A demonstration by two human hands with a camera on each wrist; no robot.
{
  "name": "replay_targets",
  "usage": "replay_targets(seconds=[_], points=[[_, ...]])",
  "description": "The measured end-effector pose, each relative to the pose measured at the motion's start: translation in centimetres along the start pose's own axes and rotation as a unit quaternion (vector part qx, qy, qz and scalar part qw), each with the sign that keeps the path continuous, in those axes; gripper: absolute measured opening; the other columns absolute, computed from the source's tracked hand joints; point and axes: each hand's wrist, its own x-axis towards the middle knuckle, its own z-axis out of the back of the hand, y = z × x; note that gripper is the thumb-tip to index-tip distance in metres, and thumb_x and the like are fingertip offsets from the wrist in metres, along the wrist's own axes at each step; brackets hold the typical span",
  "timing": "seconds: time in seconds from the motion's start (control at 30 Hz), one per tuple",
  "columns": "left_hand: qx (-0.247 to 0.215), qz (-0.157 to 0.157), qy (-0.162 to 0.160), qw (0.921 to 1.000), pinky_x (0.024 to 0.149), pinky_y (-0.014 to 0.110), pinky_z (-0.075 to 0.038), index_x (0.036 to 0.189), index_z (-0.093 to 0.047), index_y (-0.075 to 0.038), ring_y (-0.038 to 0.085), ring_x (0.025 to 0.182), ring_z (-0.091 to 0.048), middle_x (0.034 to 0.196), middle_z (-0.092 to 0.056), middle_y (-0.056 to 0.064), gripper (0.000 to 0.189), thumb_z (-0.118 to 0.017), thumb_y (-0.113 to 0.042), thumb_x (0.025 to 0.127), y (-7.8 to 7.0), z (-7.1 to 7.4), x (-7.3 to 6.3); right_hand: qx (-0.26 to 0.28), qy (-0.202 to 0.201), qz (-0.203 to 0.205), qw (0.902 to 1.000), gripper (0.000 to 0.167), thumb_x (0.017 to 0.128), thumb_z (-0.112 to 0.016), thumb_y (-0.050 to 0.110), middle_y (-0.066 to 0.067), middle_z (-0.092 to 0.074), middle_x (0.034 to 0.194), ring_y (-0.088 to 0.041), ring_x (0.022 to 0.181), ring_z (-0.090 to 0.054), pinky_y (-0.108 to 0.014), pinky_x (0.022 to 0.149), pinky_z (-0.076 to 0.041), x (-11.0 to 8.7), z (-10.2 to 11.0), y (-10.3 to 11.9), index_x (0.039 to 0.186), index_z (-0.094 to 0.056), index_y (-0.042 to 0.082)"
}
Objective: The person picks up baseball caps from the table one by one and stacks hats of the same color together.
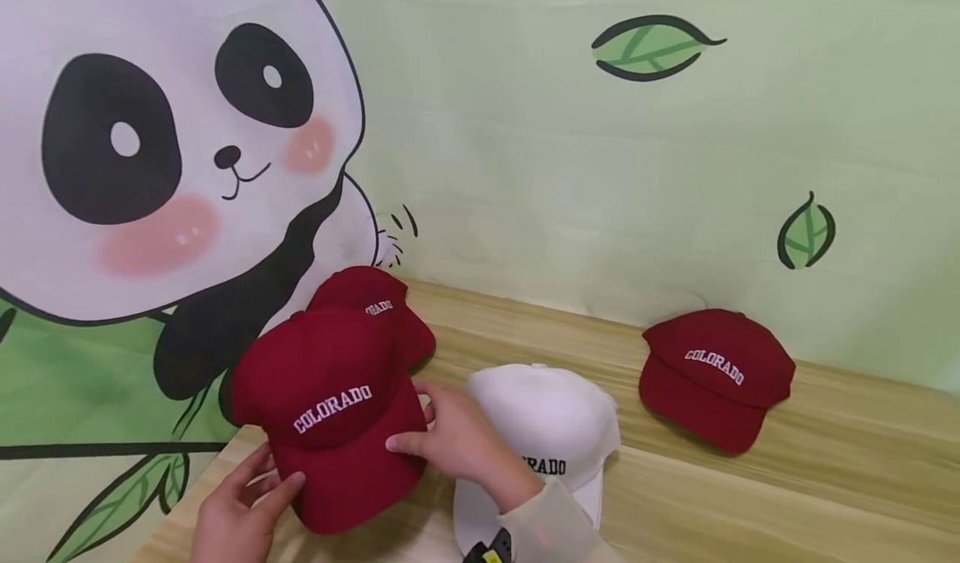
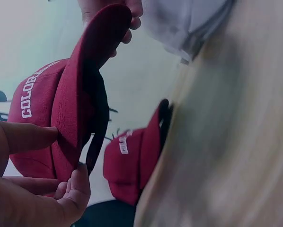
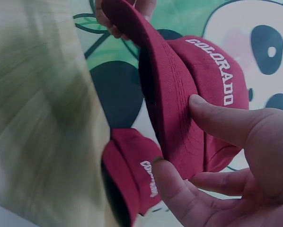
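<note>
A dark red baseball cap (image 1: 330, 379) with white COLORADO lettering is held up off the table by both hands. My left hand (image 1: 243, 505) pinches the left side of its brim, thumb on top and fingers beneath. On the brim's right side my right hand (image 1: 457, 434) grips the same way. Both wrist views show the raised cap (image 2: 42, 104) from the side, its dark underside partly visible. Behind it a second red cap (image 1: 416, 334) sits on the table, partly covered in the head view. A white cap (image 1: 525, 404) lies under my right forearm, its lettering partly hidden.
Farther right on the wooden table (image 1: 847, 454) sits another red COLORADO cap (image 1: 716, 371). A pale green backdrop (image 1: 495, 129) with a panda (image 1: 187, 179) and leaves rises behind and to the left of the table.
</note>
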Motion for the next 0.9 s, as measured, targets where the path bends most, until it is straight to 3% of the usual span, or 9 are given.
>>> replay_targets(seconds=[0.13,0.33,0.47,0.6,0.7,0.9], points=[[0.006,-0.008,0.005,0.9999,0.071,0.007,-0.045,0.151,-0.033,-0.009,-0.023,0.079,-0.044,0.145,-0.045,0.020,0.079,-0.069,-0.040,0.088,-1.2,-0.4,-0.5,-0.018,-0.024,0.019,0.9994,0.065,0.077,-0.079,0.038,0.005,-0.063,0.082,-0.005,0.071,-0.055,-0.022,0.062,-0.046,-1.2,1.4,0.4,0.134,-0.057,0.015],[-0.010,-0.039,-0.007,0.9992,0.077,0.011,-0.051,0.148,-0.040,-0.010,-0.021,0.083,-0.050,0.142,-0.049,0.017,0.069,-0.070,-0.031,0.089,-3.0,-1.6,-1.5,-0.049,-0.061,0.037,0.9963,0.062,0.078,-0.079,0.040,0.006,-0.065,0.085,-0.007,0.077,-0.058,-0.022,0.066,-0.047,-3.0,3.2,0.6,0.132,-0.059,0.017],[-0.002,-0.064,-0.005,0.9980,0.087,0.023,-0.054,0.146,-0.043,-0.009,-0.002,0.100,-0.058,0.143,-0.048,0.017,0.062,-0.067,-0.025,0.092,-4.4,-2.9,-2.1,-0.066,-0.093,0.041,0.9926,0.059,0.078,-0.078,0.041,0.005,-0.065,0.090,-0.009,0.082,-0.059,-0.024,0.071,-0.048,-4.5,4.4,0.3,0.129,-0.061,0.016],[-0.006,-0.087,0.013,0.9961,0.091,0.029,-0.054,0.145,-0.043,-0.005,0.026,0.119,-0.055,0.144,-0.045,0.016,0.058,-0.065,-0.019,0.093,-5.7,-4.4,-2.7,-0.076,-0.125,0.041,0.9884,0.061,0.078,-0.078,0.041,0.007,-0.063,0.090,-0.009,0.083,-0.058,-0.025,0.074,-0.048,-6.1,5.6,-0.1,0.130,-0.060,0.015],[-0.012,-0.097,0.035,0.9946,0.089,0.028,-0.054,0.145,-0.043,-0.004,0.028,0.119,-0.056,0.144,-0.045,0.017,0.057,-0.064,-0.016,0.094,-6.4,-5.2,-3.2,-0.077,-0.142,0.032,0.9864,0.064,0.078,-0.079,0.040,0.007,-0.060,0.088,-0.009,0.080,-0.057,-0.024,0.072,-0.047,-7.5,6.4,-0.3,0.133,-0.058,0.015],[-0.010,-0.142,0.042,0.9889,0.088,0.026,-0.055,0.142,-0.047,-0.004,0.025,0.114,-0.058,0.139,-0.048,0.016,0.054,-0.066,-0.010,0.091,-7.5,-7.0,-4.1,-0.072,-0.165,0.004,0.9837,0.069,0.078,-0.079,0.039,0.005,-0.056,0.090,-0.006,0.075,-0.055,-0.021,0.068,-0.047,-9.8,7.8,-0.8,0.136,-0.054,0.014]])
